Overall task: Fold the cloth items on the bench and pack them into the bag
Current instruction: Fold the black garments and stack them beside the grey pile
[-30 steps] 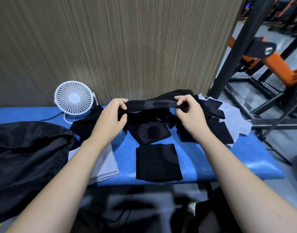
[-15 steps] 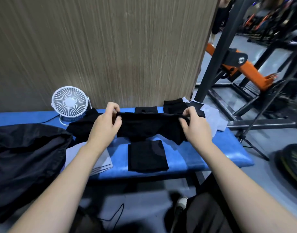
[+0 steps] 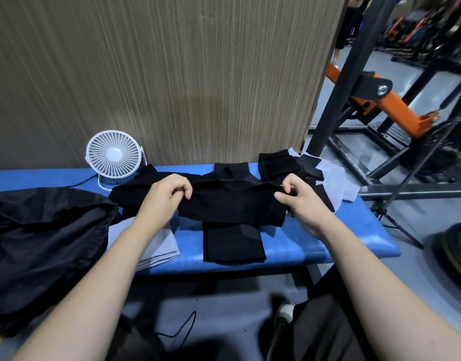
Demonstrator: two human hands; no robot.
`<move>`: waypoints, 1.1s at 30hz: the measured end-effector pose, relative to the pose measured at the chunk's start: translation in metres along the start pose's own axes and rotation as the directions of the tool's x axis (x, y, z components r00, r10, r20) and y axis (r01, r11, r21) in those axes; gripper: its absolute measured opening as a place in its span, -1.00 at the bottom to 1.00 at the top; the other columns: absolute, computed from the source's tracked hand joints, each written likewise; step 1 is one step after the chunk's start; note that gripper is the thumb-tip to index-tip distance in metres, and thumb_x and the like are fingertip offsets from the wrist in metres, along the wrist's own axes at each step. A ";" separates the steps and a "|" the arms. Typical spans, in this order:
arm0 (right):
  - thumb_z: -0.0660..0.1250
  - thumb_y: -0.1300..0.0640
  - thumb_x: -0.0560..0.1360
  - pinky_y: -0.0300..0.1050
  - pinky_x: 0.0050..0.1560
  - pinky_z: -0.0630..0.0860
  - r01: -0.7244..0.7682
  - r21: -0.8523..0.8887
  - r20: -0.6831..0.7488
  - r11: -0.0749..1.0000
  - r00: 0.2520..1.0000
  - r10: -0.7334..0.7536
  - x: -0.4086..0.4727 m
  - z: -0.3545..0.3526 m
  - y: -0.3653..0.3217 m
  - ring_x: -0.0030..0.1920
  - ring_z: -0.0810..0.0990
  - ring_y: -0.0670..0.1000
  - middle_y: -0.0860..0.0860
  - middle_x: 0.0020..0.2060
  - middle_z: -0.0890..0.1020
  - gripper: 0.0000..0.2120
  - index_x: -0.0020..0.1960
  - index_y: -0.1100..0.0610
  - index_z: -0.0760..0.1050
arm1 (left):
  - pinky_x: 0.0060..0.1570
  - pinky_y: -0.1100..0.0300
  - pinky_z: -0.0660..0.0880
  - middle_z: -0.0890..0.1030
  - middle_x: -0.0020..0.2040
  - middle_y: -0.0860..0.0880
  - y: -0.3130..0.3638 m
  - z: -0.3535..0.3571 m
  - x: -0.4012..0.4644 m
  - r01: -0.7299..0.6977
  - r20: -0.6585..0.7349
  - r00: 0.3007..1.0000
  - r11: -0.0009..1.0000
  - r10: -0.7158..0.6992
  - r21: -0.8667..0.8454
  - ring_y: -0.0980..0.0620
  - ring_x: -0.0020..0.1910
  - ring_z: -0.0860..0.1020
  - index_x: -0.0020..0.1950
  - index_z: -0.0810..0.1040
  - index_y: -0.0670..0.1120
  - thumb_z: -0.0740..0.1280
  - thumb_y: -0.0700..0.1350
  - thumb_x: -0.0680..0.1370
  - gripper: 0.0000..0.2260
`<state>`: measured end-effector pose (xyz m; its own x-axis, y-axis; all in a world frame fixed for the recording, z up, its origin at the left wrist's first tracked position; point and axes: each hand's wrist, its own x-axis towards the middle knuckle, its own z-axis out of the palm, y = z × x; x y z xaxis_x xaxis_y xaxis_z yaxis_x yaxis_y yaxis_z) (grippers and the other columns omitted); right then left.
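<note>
Wood-grain panel wall (image 3: 172,74) fills rear, vertical streaks, brown-grey. Grey floor (image 3: 359,152) at right. Black steel rack frame (image 3: 352,74) beside wall edge, orange bar (image 3: 396,105) across it. White desk fan (image 3: 113,155) against wall, cord trailing left. Weight plate (image 3: 456,248) on floor, far right.

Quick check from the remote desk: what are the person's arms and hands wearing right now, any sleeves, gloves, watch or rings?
Both forearms are bare to the lower frame edge, with no sleeve in view. The left hand and right hand wear no gloves, and no watch, wristband or ring is visible on either. No markings or cables show on the arms.
</note>
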<state>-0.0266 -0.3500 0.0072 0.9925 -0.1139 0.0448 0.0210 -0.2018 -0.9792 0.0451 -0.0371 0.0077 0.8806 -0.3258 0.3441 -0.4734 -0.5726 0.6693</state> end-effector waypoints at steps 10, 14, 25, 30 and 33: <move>0.21 0.32 0.58 -0.30 -0.43 0.26 -0.018 -0.539 -0.105 0.842 0.993 -0.046 0.004 -0.008 0.012 -0.48 0.33 -0.13 -0.05 -0.40 0.52 -0.67 -0.17 -0.02 0.61 | -0.04 0.40 0.33 0.53 0.02 0.13 -0.003 0.010 0.003 0.104 0.046 0.994 0.993 -0.102 -0.051 0.30 -0.07 0.49 0.00 0.64 0.07 0.27 -0.25 0.58 -0.76; 0.26 0.22 0.57 -0.33 -0.34 0.37 -0.041 -0.548 -0.137 0.835 0.990 -0.041 0.001 -0.002 0.007 -0.34 0.49 -0.13 -0.08 -0.20 0.57 -0.82 0.02 0.00 0.58 | 0.11 0.02 0.50 0.49 0.13 0.07 -0.005 0.010 0.002 0.131 0.123 0.985 0.990 -0.123 -0.056 0.07 0.01 0.53 0.12 0.50 0.13 0.37 -0.21 0.52 -0.72; 0.19 0.40 0.43 -0.11 -0.31 0.31 -0.096 -0.322 -0.201 0.942 0.979 0.031 -0.016 -0.027 -0.002 -0.37 0.35 0.04 0.03 -0.40 0.46 -0.69 -0.17 0.07 0.61 | 0.15 0.02 0.52 0.70 0.03 0.04 0.008 0.011 -0.003 0.145 0.285 0.955 0.970 -0.085 -0.197 -0.08 0.05 0.63 0.02 0.69 0.06 0.35 -0.24 0.57 -0.78; 0.21 0.41 0.42 -0.16 -0.34 0.36 -0.181 -0.422 -0.205 0.888 0.974 0.100 -0.029 -0.042 -0.002 -0.41 0.41 0.03 0.09 -0.41 0.51 -0.75 -0.18 0.14 0.59 | -0.08 0.08 0.54 0.69 -0.16 -0.05 0.009 0.029 -0.006 0.105 0.488 0.872 0.988 -0.035 -0.117 0.04 -0.24 0.59 -0.01 0.68 0.18 0.40 -0.19 0.55 -0.76; 0.19 0.43 0.44 -0.29 -0.53 0.27 -0.214 -0.413 -0.194 0.885 0.970 0.144 -0.038 -0.049 -0.005 -0.54 0.32 -0.09 0.04 -0.46 0.43 -0.78 -0.18 0.19 0.55 | -0.24 0.27 0.44 0.57 -0.37 0.05 0.015 0.038 -0.006 0.067 0.585 0.811 0.996 -0.024 -0.053 0.13 -0.39 0.52 -0.01 0.69 0.12 0.41 -0.13 0.56 -0.86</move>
<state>-0.0701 -0.3924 0.0196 0.9427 -0.3282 -0.0596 -0.2438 -0.5561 -0.7945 0.0322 -0.0726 -0.0093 0.7130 -0.6905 -0.1216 -0.4113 -0.5524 0.7251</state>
